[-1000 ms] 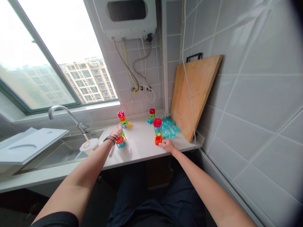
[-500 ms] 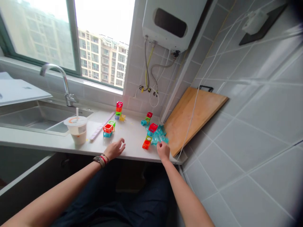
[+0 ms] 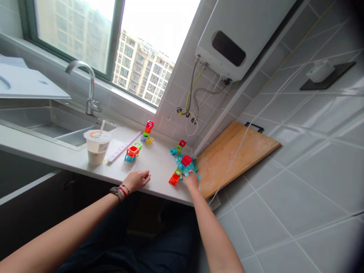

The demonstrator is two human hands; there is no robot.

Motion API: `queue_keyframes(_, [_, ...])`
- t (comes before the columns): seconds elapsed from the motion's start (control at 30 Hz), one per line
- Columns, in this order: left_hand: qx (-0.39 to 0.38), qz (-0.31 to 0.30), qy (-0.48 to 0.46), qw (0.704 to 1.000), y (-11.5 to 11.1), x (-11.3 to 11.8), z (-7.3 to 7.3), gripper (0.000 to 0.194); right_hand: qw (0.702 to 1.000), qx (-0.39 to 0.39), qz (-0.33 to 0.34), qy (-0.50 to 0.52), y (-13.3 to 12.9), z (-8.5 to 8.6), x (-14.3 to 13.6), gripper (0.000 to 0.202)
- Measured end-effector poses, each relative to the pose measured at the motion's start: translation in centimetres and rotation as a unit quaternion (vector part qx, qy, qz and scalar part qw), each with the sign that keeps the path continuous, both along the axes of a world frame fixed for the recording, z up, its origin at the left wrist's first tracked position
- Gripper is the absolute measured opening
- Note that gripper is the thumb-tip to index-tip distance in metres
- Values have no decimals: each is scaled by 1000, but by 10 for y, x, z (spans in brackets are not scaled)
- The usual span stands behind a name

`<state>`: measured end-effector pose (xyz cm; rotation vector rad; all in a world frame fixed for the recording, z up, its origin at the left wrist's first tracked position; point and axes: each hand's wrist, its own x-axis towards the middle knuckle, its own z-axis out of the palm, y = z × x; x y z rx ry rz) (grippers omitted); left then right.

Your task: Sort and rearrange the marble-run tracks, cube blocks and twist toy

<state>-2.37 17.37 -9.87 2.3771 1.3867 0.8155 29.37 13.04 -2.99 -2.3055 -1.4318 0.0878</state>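
Note:
My left hand [image 3: 138, 180] rests at the counter's front edge, fingers curled together around nothing, with a band and a watch at its wrist. Beyond it stands a small cluster of red, green and teal open-frame toy blocks [image 3: 132, 152]. My right hand [image 3: 191, 179] reaches into a heap of see-through teal plastic [image 3: 191, 163], fingers stretched forward; their tips are partly lost against it. Close beside those fingers, a tilted-looking stack of red, teal, green and orange blocks [image 3: 178, 172] stands; whether they touch is unclear. Farther back are two more block groups [image 3: 147, 133] [image 3: 179, 147].
A lidded drink cup with a straw [image 3: 98, 151] stands on the counter at left, near a pale lilac strip [image 3: 124, 148]. The sink [image 3: 69, 144] and tap [image 3: 90, 91] lie farther left. A wooden board [image 3: 236, 159] leans against the right wall, a white cord [image 3: 241, 140] hanging across it.
The view has tilted. My right hand has gone from a fist to fingers stretched into the teal plastic near the stack. My left hand's fingers have drawn closer together.

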Motion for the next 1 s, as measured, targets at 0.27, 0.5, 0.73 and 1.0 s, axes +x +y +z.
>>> queue_keyframes(0.27, [-22, 1, -25, 999, 0, -1, 1, 32, 996, 58, -13, 59, -2, 5, 12, 44])
queue_keyframes(0.5, [-30, -13, -49, 998, 1, 0, 4, 32, 967, 121, -47, 220, -26, 10, 37, 35])
queue_keyframes(0.73, [-56, -40, -106, 992, -8, 6, 24, 39, 892, 235, -79, 379, -92, -11, 19, 52])
queue_keyframes(1.0, [-319, -275, -230, 877, -97, 36, 39, 39, 732, 285, -35, 618, -165, -64, -110, 40])
